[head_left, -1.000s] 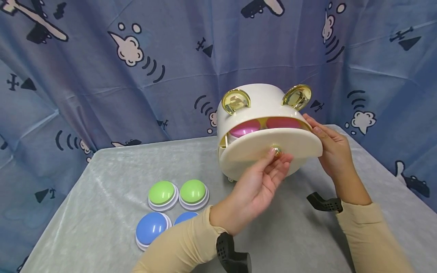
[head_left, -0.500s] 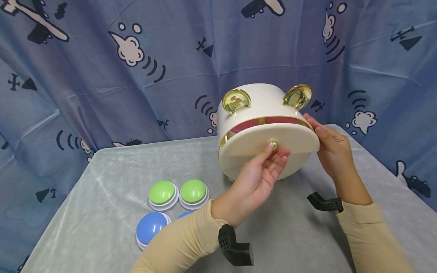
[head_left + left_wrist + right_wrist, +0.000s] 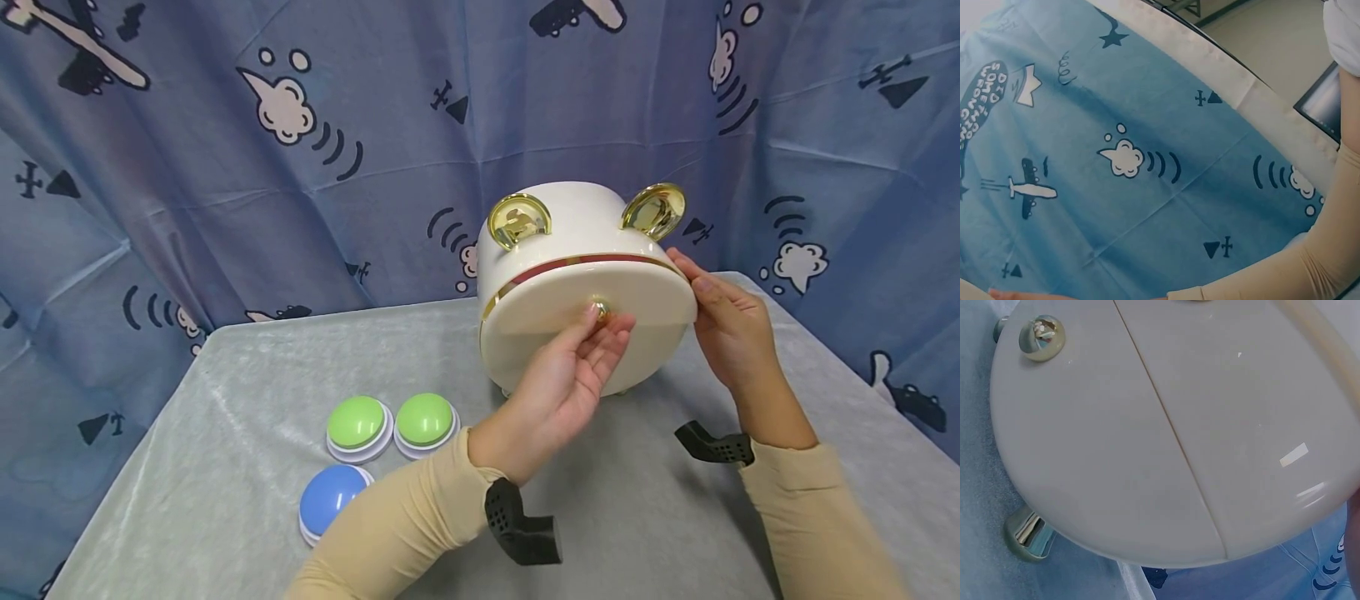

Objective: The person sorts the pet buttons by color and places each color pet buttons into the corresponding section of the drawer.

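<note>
A round white box [image 3: 551,212] with two gold ears stands at the right of the table. My left hand [image 3: 562,387] pinches the gold knob of its upper drawer [image 3: 547,308]. Only a thin red and gold gap shows above that drawer. My right hand [image 3: 731,329] rests against the box's right side, fingers fairly straight, thumb near the drawer edge. From the right wrist, a seam divides the two drawer fronts; the lower drawer [image 3: 1104,469] has its own knob [image 3: 1041,339]. In the left wrist view, just an edge of my left hand [image 3: 1035,295] appears.
Two green push buttons [image 3: 356,423] and a blue one [image 3: 330,500] sit on the grey cloth-covered table [image 3: 247,392], left of the box. My left sleeve [image 3: 397,517] covers part of the blue one. A printed blue curtain [image 3: 375,233] hangs behind.
My left hand has moved away and slightly up with the knob, sliding the upper drawer inward. Pink domes seen inside it are now hidden except for a sliver. The right hand stays against the box.
</note>
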Available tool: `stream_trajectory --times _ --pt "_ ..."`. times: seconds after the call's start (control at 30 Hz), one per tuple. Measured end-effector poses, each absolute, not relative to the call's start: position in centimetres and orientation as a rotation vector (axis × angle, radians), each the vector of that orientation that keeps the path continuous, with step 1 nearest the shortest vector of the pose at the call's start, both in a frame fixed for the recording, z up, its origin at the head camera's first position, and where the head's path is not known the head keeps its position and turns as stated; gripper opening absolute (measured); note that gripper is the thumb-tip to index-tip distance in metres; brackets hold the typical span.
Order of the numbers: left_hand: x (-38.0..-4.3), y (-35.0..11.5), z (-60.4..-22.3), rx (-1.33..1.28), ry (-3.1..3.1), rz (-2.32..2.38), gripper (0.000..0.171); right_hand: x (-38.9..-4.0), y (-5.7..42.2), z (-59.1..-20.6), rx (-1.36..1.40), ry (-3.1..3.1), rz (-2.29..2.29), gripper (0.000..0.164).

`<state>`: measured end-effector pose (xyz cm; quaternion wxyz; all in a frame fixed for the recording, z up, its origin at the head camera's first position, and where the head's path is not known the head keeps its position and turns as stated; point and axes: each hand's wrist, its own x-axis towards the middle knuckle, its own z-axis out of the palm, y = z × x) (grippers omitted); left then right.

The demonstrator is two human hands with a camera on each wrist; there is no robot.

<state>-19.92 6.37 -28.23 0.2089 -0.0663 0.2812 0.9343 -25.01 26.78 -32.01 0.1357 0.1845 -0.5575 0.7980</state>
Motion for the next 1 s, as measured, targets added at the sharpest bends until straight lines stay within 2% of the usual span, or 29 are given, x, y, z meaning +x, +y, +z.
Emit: stream_trajectory --times 1.0 --pt "-21.2 6.8 -28.4 -0.199 0.781 2.682 0.016 -25.1 26.7 -32.0 0.556 -1.568 2.318 0.030"
